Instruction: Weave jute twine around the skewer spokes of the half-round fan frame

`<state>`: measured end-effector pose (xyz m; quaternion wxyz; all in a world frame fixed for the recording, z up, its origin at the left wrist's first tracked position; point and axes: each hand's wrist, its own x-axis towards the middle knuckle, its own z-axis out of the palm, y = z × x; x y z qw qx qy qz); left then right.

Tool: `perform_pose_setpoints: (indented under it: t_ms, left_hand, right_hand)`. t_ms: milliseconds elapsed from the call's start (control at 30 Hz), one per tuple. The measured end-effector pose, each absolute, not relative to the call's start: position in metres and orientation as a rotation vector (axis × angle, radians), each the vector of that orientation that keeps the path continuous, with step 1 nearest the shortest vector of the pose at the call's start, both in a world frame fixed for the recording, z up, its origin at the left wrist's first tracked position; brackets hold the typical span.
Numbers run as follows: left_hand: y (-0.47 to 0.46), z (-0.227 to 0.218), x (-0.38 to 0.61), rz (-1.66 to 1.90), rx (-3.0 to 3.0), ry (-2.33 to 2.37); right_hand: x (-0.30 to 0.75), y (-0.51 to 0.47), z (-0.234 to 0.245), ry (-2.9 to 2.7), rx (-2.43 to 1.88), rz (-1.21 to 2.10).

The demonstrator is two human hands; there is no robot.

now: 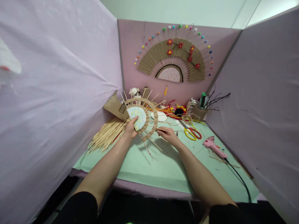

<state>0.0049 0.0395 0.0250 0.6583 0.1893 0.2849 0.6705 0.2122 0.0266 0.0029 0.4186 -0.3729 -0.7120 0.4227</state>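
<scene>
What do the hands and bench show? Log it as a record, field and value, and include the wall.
Left hand: holds the fan frame, thumb on its patterned half-disc
Right hand: fingertips by the frame's outer band; exact grip unclear
Table, left: loose thin sticks, cardboard piece
Table, right: scissors with red and yellow handles; pink glue gun
Back wall: brown fan with red flowers
</scene>
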Motion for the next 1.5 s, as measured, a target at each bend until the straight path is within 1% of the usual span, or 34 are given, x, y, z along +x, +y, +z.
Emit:
perform_pose_setpoints:
  t_ms: [433,700,900,1067,1167,1300,1500]
  left_hand:
    - [0.042,0.03,-0.002,1.631,0.392,0.65]
    - [0.045,0.028,-0.005,1.647,0.409,0.627]
    - [0.047,0.026,-0.008,1.737,0.388,0.655]
    - [0.049,0.025,-0.01,1.799,0.407,0.656]
    - [0.051,0.023,-0.012,1.827,0.415,0.628]
    - [0.053,0.024,-0.014,1.818,0.38,0.609]
    - [0.047,0.027,-0.007,1.767,0.34,0.593]
  right_hand:
    - [0.227,0.036,0.004,-1.777,-0.968,0.951]
    - [0.243,0.035,0.019,-1.78,-1.018,0.828]
    - [0.25,0.032,0.024,-1.786,-1.096,0.699]
    - [0.248,0.026,0.025,-1.788,-1.079,0.646]
    - [0.247,0.022,0.028,-1.821,-1.065,0.666]
    - [0.246,0.023,0.027,-1.888,-1.055,0.773]
    - [0.23,0.024,0.01,-1.902,-1.031,0.895]
